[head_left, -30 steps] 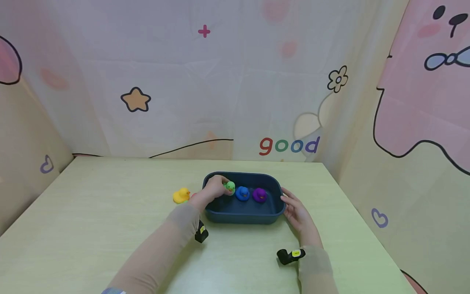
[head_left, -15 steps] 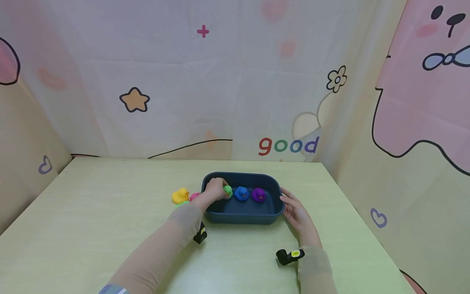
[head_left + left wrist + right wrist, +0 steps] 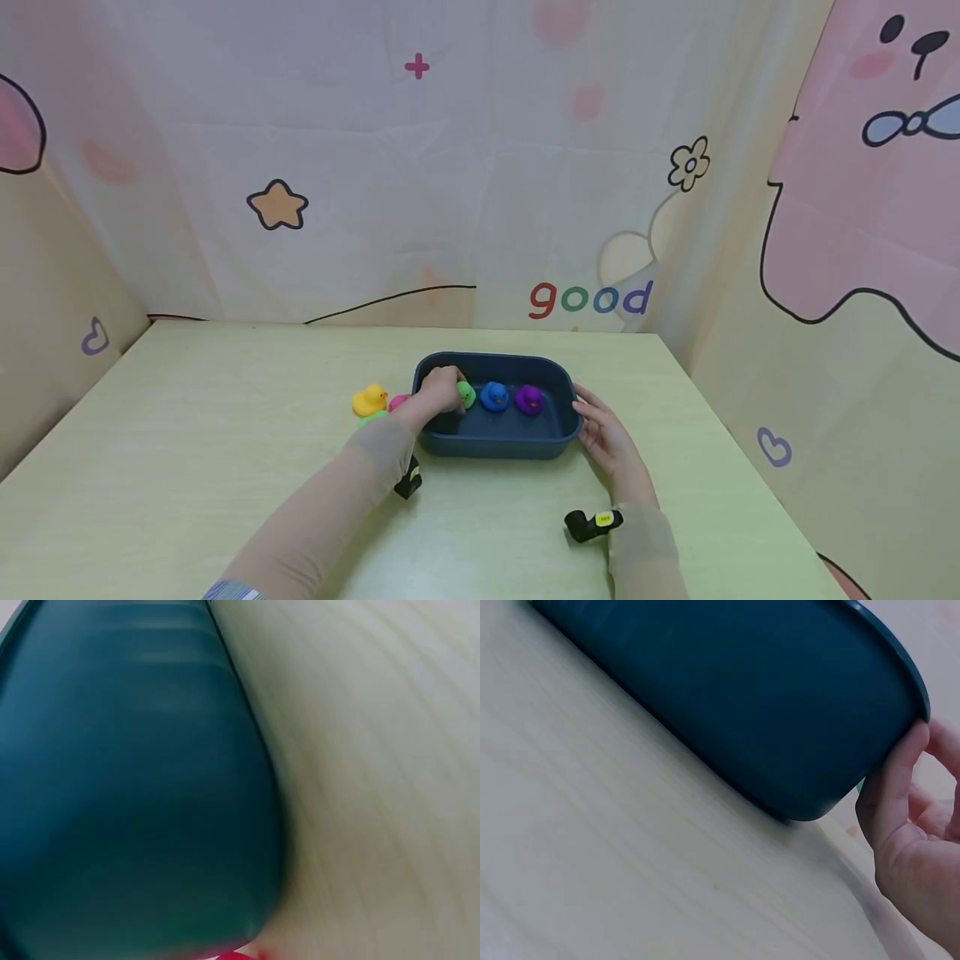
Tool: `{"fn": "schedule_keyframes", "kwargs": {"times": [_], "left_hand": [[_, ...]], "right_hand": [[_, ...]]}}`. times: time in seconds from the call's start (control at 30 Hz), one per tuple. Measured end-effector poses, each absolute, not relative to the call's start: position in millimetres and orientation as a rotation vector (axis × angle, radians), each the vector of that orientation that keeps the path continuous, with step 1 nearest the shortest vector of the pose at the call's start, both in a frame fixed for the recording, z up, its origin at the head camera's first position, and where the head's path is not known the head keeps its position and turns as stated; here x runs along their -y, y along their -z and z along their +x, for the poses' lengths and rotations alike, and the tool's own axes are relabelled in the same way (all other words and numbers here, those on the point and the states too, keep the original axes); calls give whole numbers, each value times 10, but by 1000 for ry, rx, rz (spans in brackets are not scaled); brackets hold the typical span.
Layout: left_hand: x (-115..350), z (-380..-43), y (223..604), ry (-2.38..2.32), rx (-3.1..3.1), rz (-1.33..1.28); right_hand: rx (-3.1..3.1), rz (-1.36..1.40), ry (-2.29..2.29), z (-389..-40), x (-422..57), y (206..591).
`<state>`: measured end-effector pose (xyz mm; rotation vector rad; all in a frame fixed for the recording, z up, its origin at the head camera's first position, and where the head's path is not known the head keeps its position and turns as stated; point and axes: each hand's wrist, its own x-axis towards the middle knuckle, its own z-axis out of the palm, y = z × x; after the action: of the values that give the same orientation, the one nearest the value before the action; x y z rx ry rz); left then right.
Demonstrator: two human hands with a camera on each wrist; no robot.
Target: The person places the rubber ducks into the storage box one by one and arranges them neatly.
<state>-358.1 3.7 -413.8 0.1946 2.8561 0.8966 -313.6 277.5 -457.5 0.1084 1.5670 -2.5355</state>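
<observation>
My left hand [image 3: 441, 388] reaches over the left end of a dark blue basin [image 3: 495, 447] and holds a green rubber duck [image 3: 468, 395] inside it, partly hidden by the fingers. To the right of that duck, a blue rubber duck [image 3: 494, 397] and a purple rubber duck [image 3: 529, 400] stand in a row. My right hand [image 3: 611, 437] rests its fingers against the outside of the basin's right end, just below the rim in the right wrist view. The left wrist view shows only the basin's outer wall [image 3: 142, 787] and table, not the hand.
Left of the basin, a yellow duck [image 3: 370, 401], a pink thing [image 3: 398, 402] and a light green thing [image 3: 372, 417] lie on the pale table [image 3: 187, 433], the last two partly covered by my left arm. A printed curtain [image 3: 360, 167] stands behind.
The green duck, in my left hand, has come down and slightly left onto or near the basin floor. My right hand stays at the basin's end.
</observation>
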Motion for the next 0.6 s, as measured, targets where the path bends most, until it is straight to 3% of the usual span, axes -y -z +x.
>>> {"fn": "schedule_keyframes", "kwargs": {"times": [0.3, 0.6], "left_hand": [[97, -3504, 3968, -823, -2883, 367], [409, -3416, 3730, -1073, -2790, 384]], "right_hand": [[-1563, 46, 2532, -3140, -2769, 4585], [-1552, 24, 2542, -3126, -2776, 4588]]}}
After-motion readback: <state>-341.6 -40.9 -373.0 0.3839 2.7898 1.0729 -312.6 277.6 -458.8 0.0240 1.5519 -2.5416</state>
